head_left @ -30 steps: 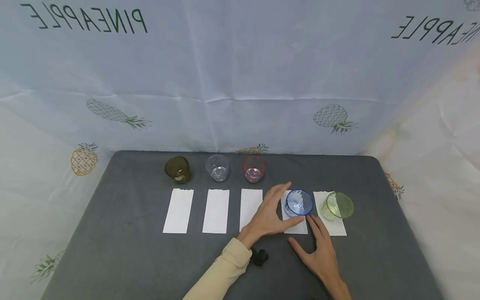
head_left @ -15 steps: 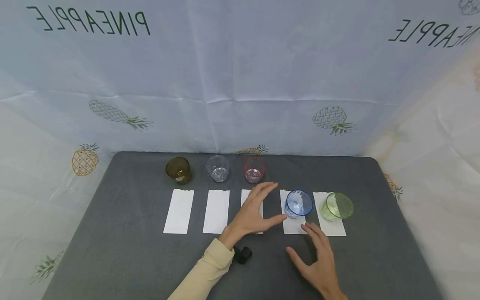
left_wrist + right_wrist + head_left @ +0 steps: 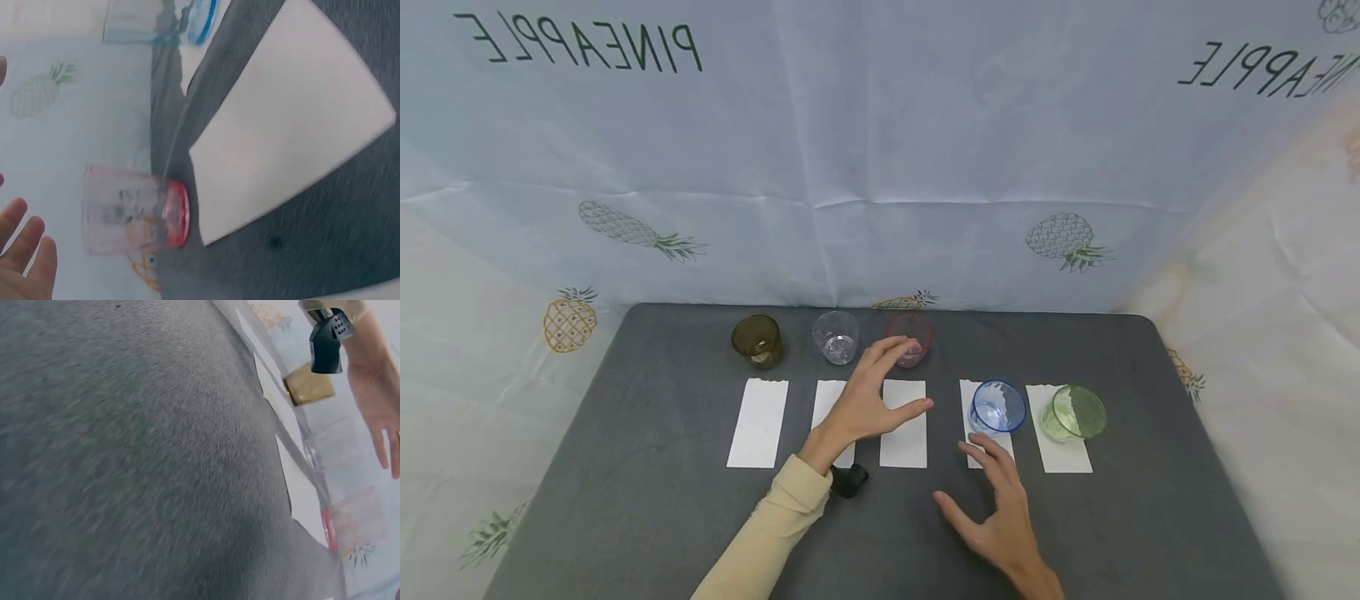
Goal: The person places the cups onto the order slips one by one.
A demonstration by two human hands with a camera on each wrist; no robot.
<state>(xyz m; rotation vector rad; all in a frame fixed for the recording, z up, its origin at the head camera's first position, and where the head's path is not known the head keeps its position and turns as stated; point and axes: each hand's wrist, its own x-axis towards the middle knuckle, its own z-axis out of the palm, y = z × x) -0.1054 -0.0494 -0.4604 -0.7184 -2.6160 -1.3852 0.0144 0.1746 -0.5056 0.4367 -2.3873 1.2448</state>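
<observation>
head: soft light, mostly sharp | left wrist: hazy, blurred | right wrist: tabletop (image 3: 144,456) motion-streaked (dim, too)

- Up to my left, thin dark green caps spell PINEAPPLE (image 3: 583,42), but flipped like in a mirror, so I've gotta read it right to left lol. It's on the whitish cloth (image 3: 865,117) hanging behind the table (image 3: 625,508).
- Same cloth, up to my right: another backwards one, EAPPLE (image 3: 1262,68) plus a bit of an N, chopped off at the head view's edge.
</observation>
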